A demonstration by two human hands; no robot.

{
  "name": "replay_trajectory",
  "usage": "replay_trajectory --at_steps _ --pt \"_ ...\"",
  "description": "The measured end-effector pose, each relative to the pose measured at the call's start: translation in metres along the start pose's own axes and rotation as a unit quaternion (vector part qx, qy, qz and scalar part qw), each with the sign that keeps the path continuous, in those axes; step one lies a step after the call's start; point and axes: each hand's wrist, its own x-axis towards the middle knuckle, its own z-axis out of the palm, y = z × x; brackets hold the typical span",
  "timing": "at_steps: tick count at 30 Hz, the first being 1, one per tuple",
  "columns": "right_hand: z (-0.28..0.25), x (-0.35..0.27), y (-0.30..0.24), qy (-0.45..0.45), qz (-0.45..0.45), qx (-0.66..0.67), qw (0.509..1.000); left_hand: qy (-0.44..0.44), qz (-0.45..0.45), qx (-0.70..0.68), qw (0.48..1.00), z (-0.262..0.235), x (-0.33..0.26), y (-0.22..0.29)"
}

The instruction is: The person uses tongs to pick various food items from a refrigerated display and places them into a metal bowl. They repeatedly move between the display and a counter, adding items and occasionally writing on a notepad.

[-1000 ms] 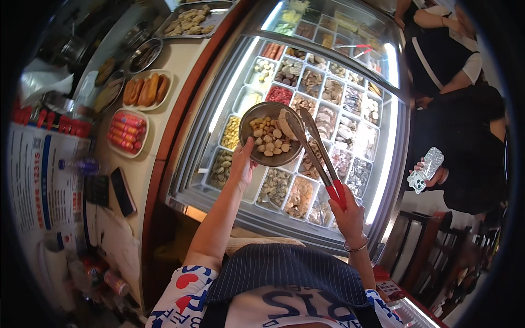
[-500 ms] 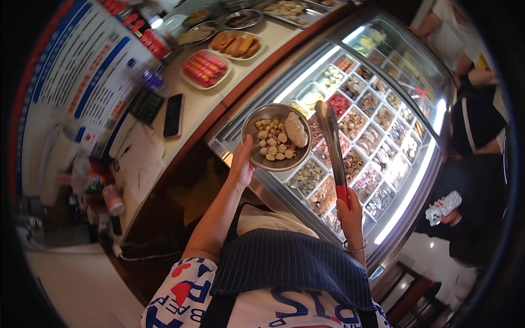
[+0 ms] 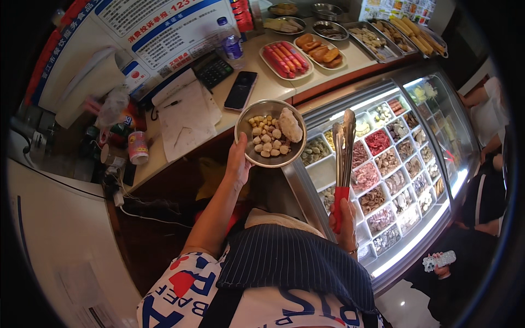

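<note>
The left hand (image 3: 238, 164) grips the rim of a round steel bowl of pale food balls (image 3: 270, 140), held between the tabletop (image 3: 273, 87) and the glass display chiller (image 3: 404, 164). The right hand (image 3: 343, 221) clasps closed red-handled metal tongs (image 3: 343, 156) above the chiller.

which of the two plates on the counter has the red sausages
The left white oval plate, beside the water bottle; the right plate holds golden-brown fried pieces.

The tabletop (image 3: 257, 90) past the metal bowl (image 3: 270, 133) is crowded: a black phone (image 3: 240, 90), calculator (image 3: 211, 69), papers (image 3: 186, 117) and plates of sausages (image 3: 285, 59) leave only narrow bare strips. Beside the tongs (image 3: 344, 145), the display case (image 3: 437, 117) sits packed with food trays beneath glass.
</note>
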Motion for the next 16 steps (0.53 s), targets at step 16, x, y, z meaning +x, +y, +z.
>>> replay_trajectory --at_steps 16 --pt "0.152 0.079 -0.01 -0.144 -0.073 -0.174 0.971 0.016 0.036 -0.016 0.999 -0.088 0.068 0.072"
